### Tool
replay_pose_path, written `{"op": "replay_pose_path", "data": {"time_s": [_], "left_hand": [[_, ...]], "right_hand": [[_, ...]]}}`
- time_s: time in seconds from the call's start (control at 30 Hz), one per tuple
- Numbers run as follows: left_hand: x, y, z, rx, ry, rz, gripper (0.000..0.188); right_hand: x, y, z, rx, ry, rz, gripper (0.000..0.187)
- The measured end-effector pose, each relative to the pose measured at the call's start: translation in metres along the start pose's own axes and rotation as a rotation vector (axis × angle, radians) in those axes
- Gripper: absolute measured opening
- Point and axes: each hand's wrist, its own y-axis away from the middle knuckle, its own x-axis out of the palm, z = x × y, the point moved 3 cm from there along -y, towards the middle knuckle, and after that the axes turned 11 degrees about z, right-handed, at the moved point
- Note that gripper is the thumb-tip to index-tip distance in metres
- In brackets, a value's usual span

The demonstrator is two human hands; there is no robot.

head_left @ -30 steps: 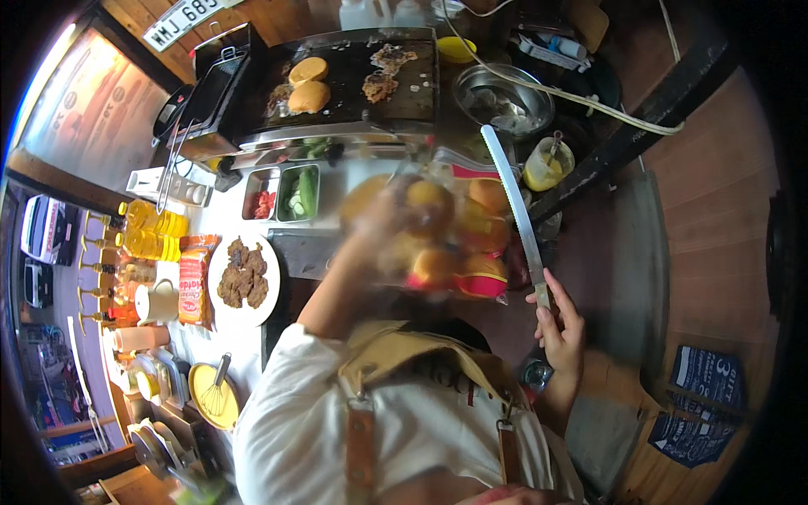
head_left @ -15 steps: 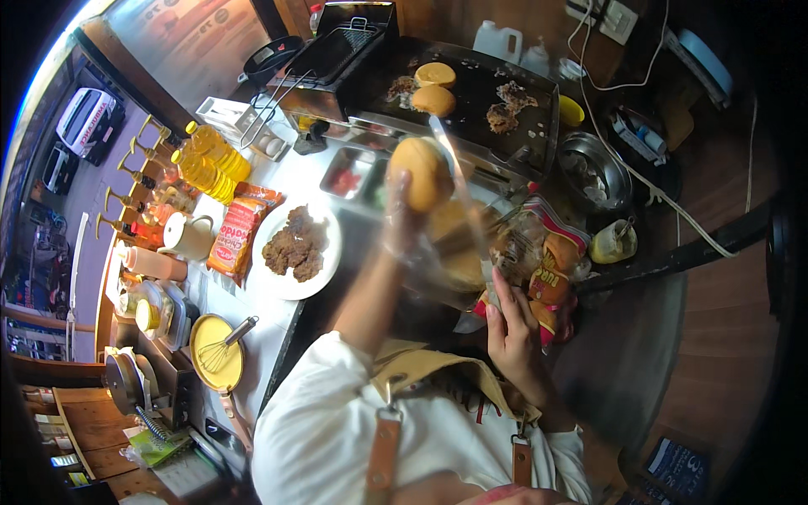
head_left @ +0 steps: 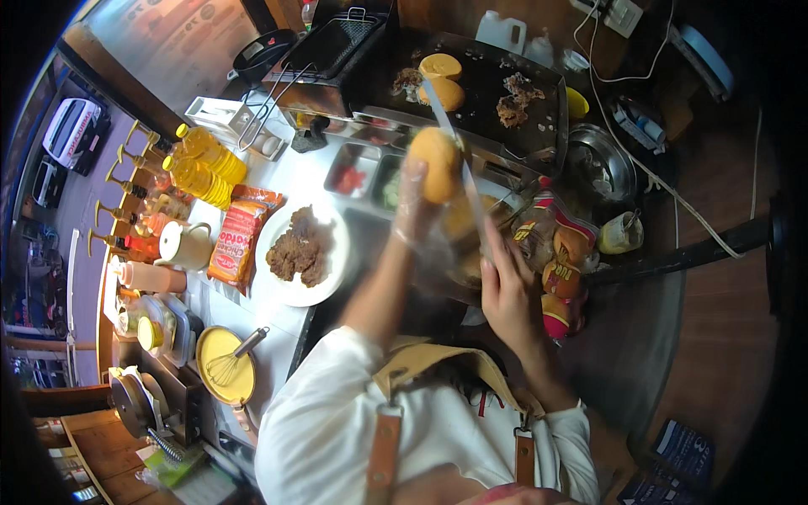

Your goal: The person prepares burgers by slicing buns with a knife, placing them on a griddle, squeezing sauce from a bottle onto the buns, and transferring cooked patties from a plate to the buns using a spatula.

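My left hand (head_left: 411, 204), in a clear plastic glove, is closed around a round burger bun (head_left: 434, 167) held up in front of the griddle. A long-bladed knife (head_left: 472, 195) is in my right hand (head_left: 510, 284), its fingers wrapped round the handle. The blade slants up and to the left along the bun's right side and appears to touch it; whether it has cut in, I cannot tell. Beneath my hands is a round wooden-coloured surface (head_left: 461, 220), partly hidden and blurred. Bagged buns (head_left: 566, 273) lie right of it.
Two bun halves (head_left: 440, 66) and cooked meat (head_left: 512, 109) lie on the griddle (head_left: 480, 59). Left of my arm, a white plate (head_left: 335, 273) holds browned meat. Beyond are a red packet (head_left: 233, 246), oil bottles (head_left: 202, 175) and a yellow pan (head_left: 244, 383) with a whisk. A metal bowl (head_left: 619, 160) sits right.
My right hand has moved up and a little left, bringing the knife blade against the bun. The bun in my left hand has shifted slightly right. The whole view has tilted a little.
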Motion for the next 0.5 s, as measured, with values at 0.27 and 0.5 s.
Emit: {"op": "replay_pose_path", "data": {"time_s": [0.27, 0.5], "left_hand": [[-0.003, -0.015, -0.011, -0.344, -0.001, 0.014, 0.058], [-0.018, -0.022, -0.017, -0.37, -0.265, 0.006, 0.05]], "right_hand": [[0.021, -0.021, -0.013, 0.157, 0.34, 0.067, 0.057], [0.033, -0.019, -0.017, 0.151, 0.324, 0.07, 0.058]]}}
